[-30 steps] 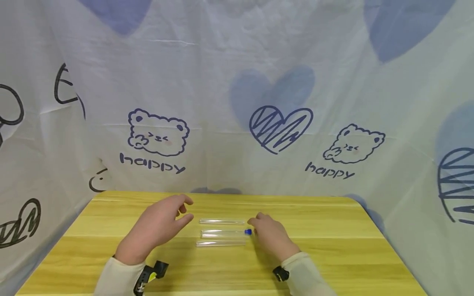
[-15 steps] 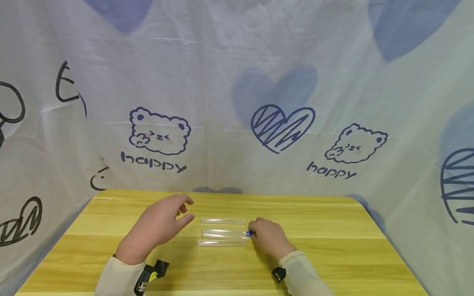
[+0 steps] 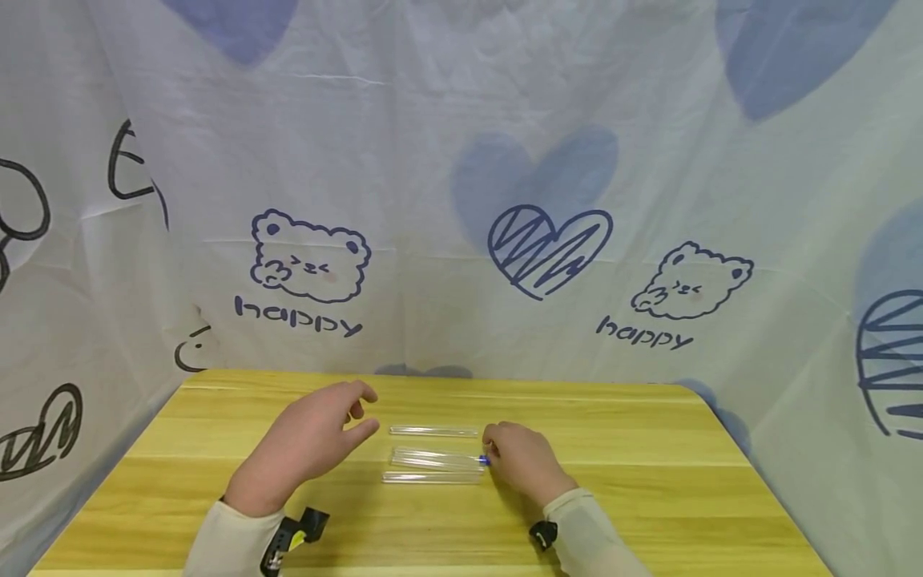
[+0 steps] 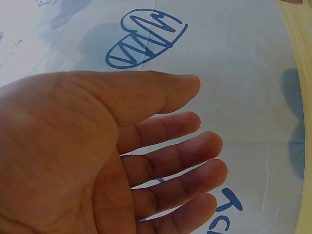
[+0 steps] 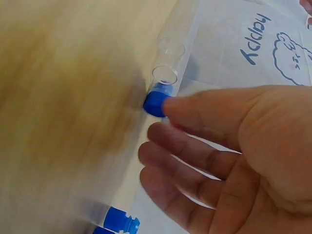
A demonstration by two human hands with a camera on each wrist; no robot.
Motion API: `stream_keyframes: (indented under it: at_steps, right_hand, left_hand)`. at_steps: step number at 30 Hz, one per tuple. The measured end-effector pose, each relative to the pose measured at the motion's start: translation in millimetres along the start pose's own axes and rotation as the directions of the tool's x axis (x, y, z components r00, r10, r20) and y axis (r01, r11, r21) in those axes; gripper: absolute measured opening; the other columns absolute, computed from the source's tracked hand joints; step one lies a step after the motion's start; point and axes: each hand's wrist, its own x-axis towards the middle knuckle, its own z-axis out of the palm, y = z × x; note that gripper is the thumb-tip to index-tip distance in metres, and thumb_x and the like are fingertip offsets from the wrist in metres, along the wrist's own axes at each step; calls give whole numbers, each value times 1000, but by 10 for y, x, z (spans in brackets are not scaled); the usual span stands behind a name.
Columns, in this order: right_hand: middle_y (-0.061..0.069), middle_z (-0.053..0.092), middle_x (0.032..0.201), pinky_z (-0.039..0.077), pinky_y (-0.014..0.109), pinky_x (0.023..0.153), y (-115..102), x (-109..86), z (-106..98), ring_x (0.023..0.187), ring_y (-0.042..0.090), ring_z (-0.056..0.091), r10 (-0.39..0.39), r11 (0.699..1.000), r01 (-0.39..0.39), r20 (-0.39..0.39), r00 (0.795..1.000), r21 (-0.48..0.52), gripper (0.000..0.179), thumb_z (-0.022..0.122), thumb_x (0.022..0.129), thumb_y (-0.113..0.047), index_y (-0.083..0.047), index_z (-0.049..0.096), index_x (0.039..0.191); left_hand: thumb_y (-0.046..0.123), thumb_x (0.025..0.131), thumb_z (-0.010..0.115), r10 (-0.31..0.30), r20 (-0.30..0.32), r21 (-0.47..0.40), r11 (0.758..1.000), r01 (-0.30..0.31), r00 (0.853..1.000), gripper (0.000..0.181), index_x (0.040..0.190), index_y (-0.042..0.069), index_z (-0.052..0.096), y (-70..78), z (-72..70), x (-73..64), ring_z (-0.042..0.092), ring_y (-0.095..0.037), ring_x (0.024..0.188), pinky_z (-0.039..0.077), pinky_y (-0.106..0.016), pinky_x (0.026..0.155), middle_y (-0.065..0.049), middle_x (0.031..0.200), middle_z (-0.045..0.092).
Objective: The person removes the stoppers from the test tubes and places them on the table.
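Note:
Several clear glass test tubes lie on the wood-grain table, their lengths running left to right: a far tube (image 3: 433, 431), a close-set middle pair (image 3: 433, 457) and a near tube (image 3: 430, 478). At the right end of the middle pair, my right hand (image 3: 528, 462) pinches a blue stopper (image 5: 156, 103) between thumb and a finger; its other fingers are curled below. A tube's round mouth (image 5: 165, 74) shows right at the stopper. Left of the tubes, my left hand (image 3: 310, 437) hovers with relaxed fingers, the palm (image 4: 53, 146) holding nothing.
More blue stoppers (image 5: 117, 219) lie on the table below the right hand in the right wrist view; the head view hides them. A pale curtain (image 3: 433, 176) printed with hearts and bears hangs behind the table (image 3: 404, 537) and along its sides.
My right hand has closed its fingers on the blue stopper. The stopper and the right end of the middle tubes have shifted slightly toward me. The left hand has stayed still.

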Motion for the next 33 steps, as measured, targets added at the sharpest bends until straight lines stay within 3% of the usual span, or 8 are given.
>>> stream_keyframes:
  at_steps: [6, 15, 20, 28, 33]
  right_hand:
    - [-3, 66, 85, 58, 37, 69, -5, -2, 4, 78, 15, 65, -9, 1000, 9, 48, 999, -1, 5, 79, 91, -16, -13, 78, 94]
    - [-1, 69, 87, 59, 36, 74, 39, -11, -106, 80, 16, 66, -4, 997, 10, -80, 997, 74, 3, 78, 92, -13, -12, 80, 95]
    - [-2, 67, 88, 58, 33, 73, 1, -41, -335, 78, 14, 65, 8, 997, 4, -165, 986, 71, 4, 78, 93, -14, -12, 78, 96]
    - [-6, 68, 94, 54, 27, 67, -183, -205, -886, 76, 9, 61, 45, 996, -23, -278, 959, 82, 5, 78, 94, -17, -16, 77, 99]
    - [-8, 68, 96, 50, 22, 62, -298, -322, -1097, 75, 5, 57, 30, 998, -8, -323, 946, 68, 9, 78, 94, -19, -17, 77, 103]
  left_hand:
    - [31, 97, 73, -7, 10, -2, 1000, 7, 1000, 31, 124, 16, 68, 4, 3, -6, 67, -16, 93, 56, -44, 83, 2, 105, 71]
    - [31, 97, 73, -12, 12, -7, 1000, 12, 1000, 31, 124, 16, 68, 16, -5, -7, 68, -19, 94, 56, -44, 82, 1, 105, 71]
    - [31, 97, 73, -14, -2, -8, 1000, 14, 1000, 32, 125, 16, 68, 20, -9, -7, 68, -19, 95, 56, -44, 83, 1, 106, 71]
    - [30, 98, 73, 11, -78, -46, 999, -14, 997, 46, 139, 15, 60, 101, -19, -24, 68, -25, 112, 57, -50, 90, -2, 121, 71]
    - [31, 97, 74, 76, -118, -6, 997, -77, 990, 32, 127, 18, 69, 181, -28, -53, 70, -18, 103, 58, -46, 87, 6, 110, 73]
